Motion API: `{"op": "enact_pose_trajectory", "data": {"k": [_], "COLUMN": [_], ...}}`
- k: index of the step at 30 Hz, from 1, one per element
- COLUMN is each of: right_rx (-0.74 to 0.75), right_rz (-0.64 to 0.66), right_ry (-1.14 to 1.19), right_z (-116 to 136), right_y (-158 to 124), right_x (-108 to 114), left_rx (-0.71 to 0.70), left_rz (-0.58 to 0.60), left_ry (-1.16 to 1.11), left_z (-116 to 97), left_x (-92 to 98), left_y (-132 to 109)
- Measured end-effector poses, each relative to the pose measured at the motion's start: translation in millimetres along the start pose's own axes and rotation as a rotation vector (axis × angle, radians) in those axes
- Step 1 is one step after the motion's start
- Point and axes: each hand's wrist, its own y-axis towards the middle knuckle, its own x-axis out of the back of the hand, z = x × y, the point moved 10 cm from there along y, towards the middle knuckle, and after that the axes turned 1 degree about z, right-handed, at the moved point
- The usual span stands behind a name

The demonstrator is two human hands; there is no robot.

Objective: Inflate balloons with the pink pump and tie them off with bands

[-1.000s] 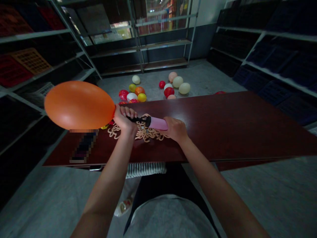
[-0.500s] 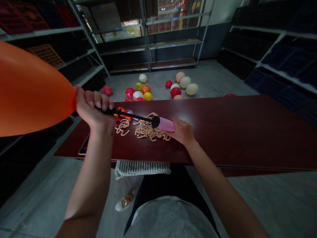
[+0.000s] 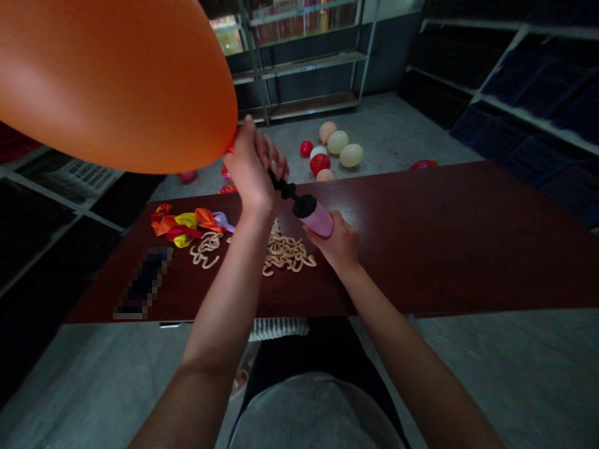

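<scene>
A large inflated orange balloon (image 3: 112, 81) fills the upper left. My left hand (image 3: 255, 171) is closed round its neck and the black nozzle end of a pink hand pump (image 3: 314, 215). My right hand (image 3: 334, 246) grips the pump's pink barrel just above the dark wooden table (image 3: 444, 237). The pump's black rod between my hands is pushed in short. Under my hands lies a heap of beige plastic clips (image 3: 285, 252).
Limp coloured balloons (image 3: 185, 224) lie left of the clips, with a blurred flat object (image 3: 143, 280) nearer the table's left edge. Several inflated balloons (image 3: 334, 153) sit on the floor beyond the table. Metal shelving lines the walls.
The balloon has grown and moved up and right across the view. My left hand has come toward the right hand, pushing the pump rod in.
</scene>
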Motion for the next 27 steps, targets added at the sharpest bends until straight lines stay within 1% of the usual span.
{"op": "enact_pose_trajectory", "data": {"k": [2, 4, 6, 8, 10, 12, 16, 19, 21, 24, 26, 27], "right_rx": [-0.02, -0.019, 0.007, 0.065, 0.142, 0.222, 0.344, 0.398, 0.429, 0.466, 0.489, 0.503], "right_rz": [0.002, 0.004, 0.011, 0.027, 0.053, 0.086, 0.146, 0.176, 0.191, 0.194, 0.2, 0.208], "right_ry": [-0.006, -0.026, -0.047, -0.062, -0.082, -0.12, -0.192, -0.223, -0.236, -0.239, -0.216, -0.199], "right_z": [-2.3, -3.1, -1.2, 4.4, 12.9, 22.8, 38.5, 45.0, 48.3, 53.4, 57.7, 60.1], "right_y": [1.3, 2.2, 2.3, 1.6, -0.3, -3.4, -10.1, -14.1, -17.3, -21.9, -23.3, -22.9], "right_x": [0.6, 1.2, 0.7, -1.4, -4.7, -8.9, -16.1, -20.2, -22.4, -22.3, -21.0, -20.7], "left_rx": [0.025, 0.016, -0.009, -0.029, -0.035, -0.038, -0.06, -0.076, -0.089, -0.126, -0.159, -0.175], "left_rz": [0.023, 0.021, 0.007, -0.013, -0.05, -0.098, -0.207, -0.281, -0.305, -0.311, -0.308, -0.301], "left_ry": [0.001, -0.012, -0.035, -0.063, -0.086, -0.104, -0.135, -0.172, -0.191, -0.155, -0.117, -0.104], "left_z": [25.5, 37.6, 37.6, 30.8, 22.9, 15.0, -5.7, -27.8, -46.2, -79.7, -102.9, -113.4], "left_x": [-2.1, 1.8, 10.2, 23.1, 41.6, 64.0, 110.1, 140.3, 156.9, 176.3, 182.9, 182.9], "left_y": [-4.1, -9.2, -13.9, -17.8, -20.9, -23.9, -31.5, -36.5, -37.8, -37.4, -36.2, -35.3]}}
